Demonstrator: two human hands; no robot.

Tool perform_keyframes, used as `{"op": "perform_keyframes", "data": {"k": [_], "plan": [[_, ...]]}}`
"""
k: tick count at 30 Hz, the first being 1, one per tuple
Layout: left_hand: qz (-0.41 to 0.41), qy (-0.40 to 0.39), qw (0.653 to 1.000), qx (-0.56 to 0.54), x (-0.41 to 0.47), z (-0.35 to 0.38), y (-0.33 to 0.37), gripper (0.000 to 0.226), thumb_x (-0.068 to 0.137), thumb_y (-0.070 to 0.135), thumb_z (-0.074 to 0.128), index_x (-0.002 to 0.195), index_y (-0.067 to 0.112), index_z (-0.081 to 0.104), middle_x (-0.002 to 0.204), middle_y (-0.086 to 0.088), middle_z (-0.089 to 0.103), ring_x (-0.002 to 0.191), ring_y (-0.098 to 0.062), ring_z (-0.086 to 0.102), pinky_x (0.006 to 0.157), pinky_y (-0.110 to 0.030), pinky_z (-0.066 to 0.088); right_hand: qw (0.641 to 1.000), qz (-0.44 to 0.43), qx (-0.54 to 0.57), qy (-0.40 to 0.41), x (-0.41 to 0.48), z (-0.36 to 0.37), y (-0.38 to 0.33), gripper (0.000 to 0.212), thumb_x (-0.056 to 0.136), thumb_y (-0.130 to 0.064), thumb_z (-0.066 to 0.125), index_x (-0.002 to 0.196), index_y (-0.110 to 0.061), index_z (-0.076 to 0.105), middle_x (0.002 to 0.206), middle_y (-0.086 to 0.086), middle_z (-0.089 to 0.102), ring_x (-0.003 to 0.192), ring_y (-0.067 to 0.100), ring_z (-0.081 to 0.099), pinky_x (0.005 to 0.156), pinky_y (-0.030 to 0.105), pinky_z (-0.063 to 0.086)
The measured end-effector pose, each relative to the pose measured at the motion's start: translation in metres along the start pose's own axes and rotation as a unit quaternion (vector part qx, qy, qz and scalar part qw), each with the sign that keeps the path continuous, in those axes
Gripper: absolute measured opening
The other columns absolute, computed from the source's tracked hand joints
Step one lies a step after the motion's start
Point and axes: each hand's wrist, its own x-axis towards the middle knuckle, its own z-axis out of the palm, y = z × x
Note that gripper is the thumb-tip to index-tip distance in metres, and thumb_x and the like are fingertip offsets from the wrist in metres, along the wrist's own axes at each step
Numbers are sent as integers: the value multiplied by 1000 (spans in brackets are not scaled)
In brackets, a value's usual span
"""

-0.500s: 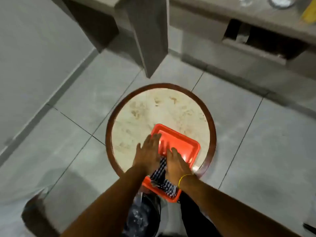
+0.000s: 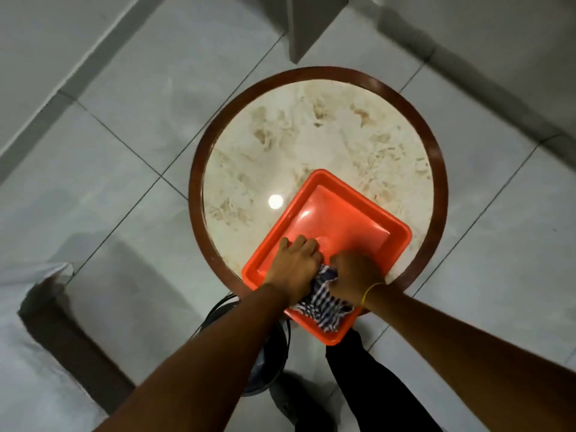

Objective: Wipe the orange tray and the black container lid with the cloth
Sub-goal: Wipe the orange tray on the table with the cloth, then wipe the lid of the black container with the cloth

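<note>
An orange tray (image 2: 349, 219) lies tilted on the near right part of a round marble table (image 2: 299, 135), its near corner hanging over the table's edge. A blue and white striped cloth (image 2: 324, 302) is bunched in the tray's near end. My left hand (image 2: 296, 263) and my right hand (image 2: 353, 274) both rest in the tray with fingers curled, gripping the cloth between them. A yellow band circles my right wrist. No black container lid is in view.
The table has a dark brown wooden rim (image 2: 199, 169) and stands on a grey tiled floor. A black bucket (image 2: 268, 353) sits on the floor under my left forearm. A grey cabinet leg (image 2: 308, 23) stands beyond the table.
Both hands' fingers have curled from flat into fists on the cloth. The camera has tilted further down, closer over the table.
</note>
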Motion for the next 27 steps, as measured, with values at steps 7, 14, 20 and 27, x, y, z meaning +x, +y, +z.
{"op": "perform_keyframes", "data": {"k": [7, 14, 20, 27], "plan": [[-50, 165, 974, -149, -61, -45, -44, 29, 77, 25, 74, 98, 7, 64, 91, -14, 71, 95, -39, 67, 90, -47, 49, 986, -155, -42, 51, -21, -73, -59, 20, 87, -15, 66, 99, -18, 51, 85, 19, 69, 84, 48, 66, 62, 42, 31], [-209, 293, 912, -197, -202, -18, -117, 45, 80, 13, 73, 125, 8, 67, 88, -16, 78, 72, -41, 74, 59, -46, 59, 940, -311, -116, 80, -25, -50, -224, 62, 85, -3, 59, 146, -16, 55, 118, 18, 77, 109, 43, 70, 83, 47, 51], [-325, 376, 853, -159, -279, 136, -138, 47, 87, 2, 56, 133, 3, 69, 127, -18, 76, 108, -37, 76, 81, -46, 65, 896, -406, -161, 82, 15, 104, -287, 65, 87, 9, 57, 150, -6, 61, 150, 15, 66, 142, 35, 58, 122, 45, 42], [-305, 82, 916, -247, -263, 352, -55, 77, 92, 35, 58, 163, 17, 35, 173, -6, 30, 162, -30, 18, 122, -62, 23, 899, -328, -287, -44, 52, 319, -182, 86, 98, -12, 56, 174, -14, 15, 184, 7, 10, 170, 32, 10, 137, 50, 16]]}}
